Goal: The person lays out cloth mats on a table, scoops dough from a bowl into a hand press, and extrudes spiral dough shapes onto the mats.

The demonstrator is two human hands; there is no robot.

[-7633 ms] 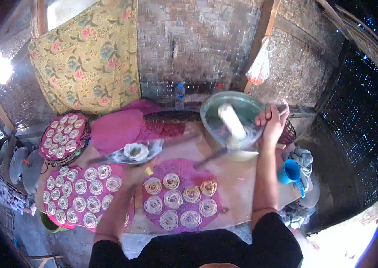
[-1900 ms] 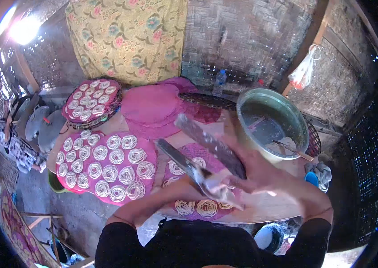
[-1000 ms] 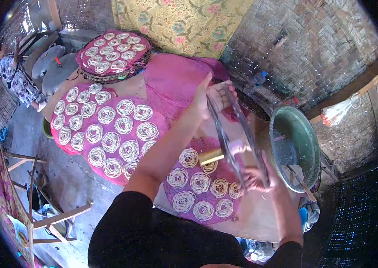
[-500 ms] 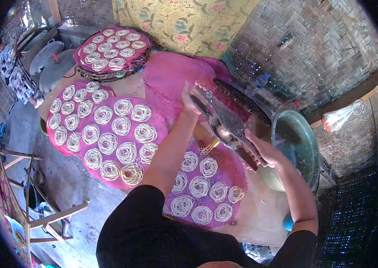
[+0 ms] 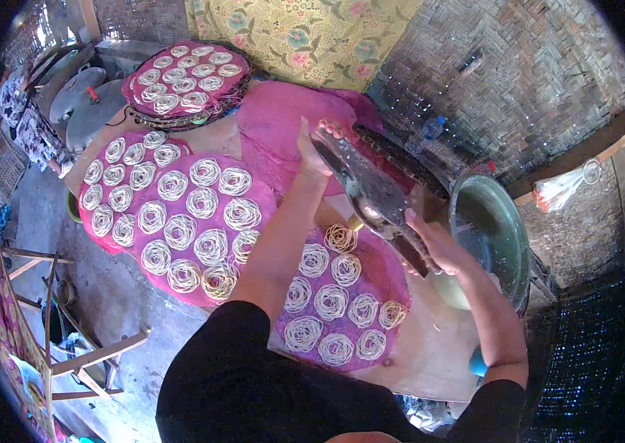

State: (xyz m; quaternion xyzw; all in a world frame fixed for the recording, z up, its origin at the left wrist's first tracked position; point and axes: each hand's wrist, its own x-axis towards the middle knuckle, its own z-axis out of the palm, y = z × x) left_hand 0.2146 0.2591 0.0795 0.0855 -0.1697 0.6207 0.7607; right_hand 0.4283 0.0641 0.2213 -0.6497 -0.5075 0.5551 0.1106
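My left hand (image 5: 314, 151) is wrapped round the far end of a dark, worn noodle press (image 5: 375, 193). My right hand (image 5: 436, 247) grips its near end, fingers curled under the bar. The press is held at a slant above the table, its two long bars close together. A yellowish nozzle (image 5: 354, 222) shows beneath its middle. Just below lies a yellowish noodle coil (image 5: 340, 238) at the top of the purple cloth (image 5: 383, 277). Several paler noodle nests (image 5: 329, 302) are spread over that cloth.
More noodle nests cover a pink cloth (image 5: 253, 193) at left and a round tray (image 5: 187, 119) behind. A large green basin (image 5: 523, 255) stands at right. Wooden frames (image 5: 98, 354) are on the floor at left, and a person (image 5: 32, 125) is at the far left.
The strands hanging under the nozzle now lie as a round coil on the purple cloth. Both hands keep their hold, and the press has shifted only slightly.
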